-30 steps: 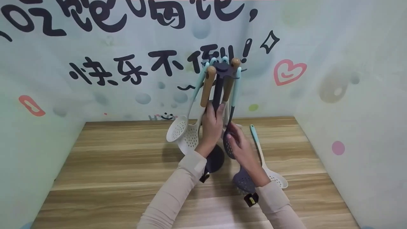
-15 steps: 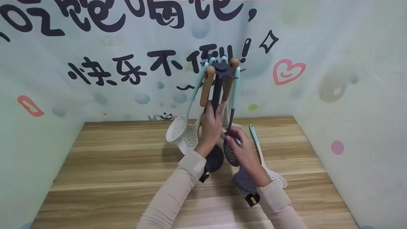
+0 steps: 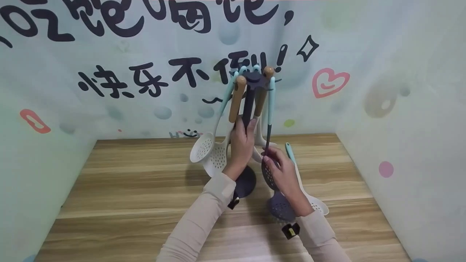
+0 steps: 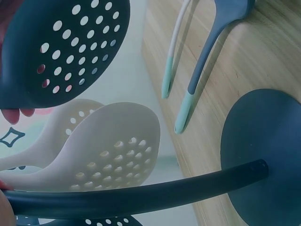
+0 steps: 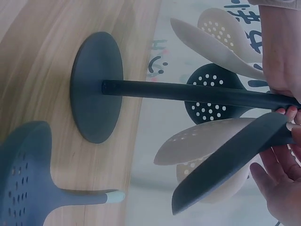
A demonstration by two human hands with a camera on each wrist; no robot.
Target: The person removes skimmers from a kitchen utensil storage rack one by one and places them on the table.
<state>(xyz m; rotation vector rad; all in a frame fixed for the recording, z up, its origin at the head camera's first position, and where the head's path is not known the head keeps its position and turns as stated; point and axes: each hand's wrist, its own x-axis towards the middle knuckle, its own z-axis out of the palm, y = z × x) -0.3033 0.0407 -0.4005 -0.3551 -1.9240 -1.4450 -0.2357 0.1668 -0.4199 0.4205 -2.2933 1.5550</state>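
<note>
Looks like the right hand (image 3: pixel 287 173) and the dark slotted spoon (image 3: pixel 269 178) have shifted a bit to the right since half a second ago, away from the stand's pole (image 3: pixel 249 105). That hand is pinching the spoon by its neck, thumb in front; some fingertips are hidden behind it. Can't tell if the spoon's teal handle is actually on its hook up top. Left hand (image 3: pixel 243 147) is wrapped around the pole, covering part of it. Stand's round base (image 3: pixel 247 183) sits mid-table, nearer the back edge of the wooden tabletop (image 3: pixel 127 196), partly blocked by the left wrist, and the left wrist cam cuts it off too. Over toward the right edge, a white slotted spoon (image 3: pixel 319 205) and a dark slotted utensil (image 3: pixel 282 206) lie flat, the dark one's handle hidden behind the right hand from above. Another dark slotted head (image 5: pixel 201 79) hangs half behind the pole.
</note>
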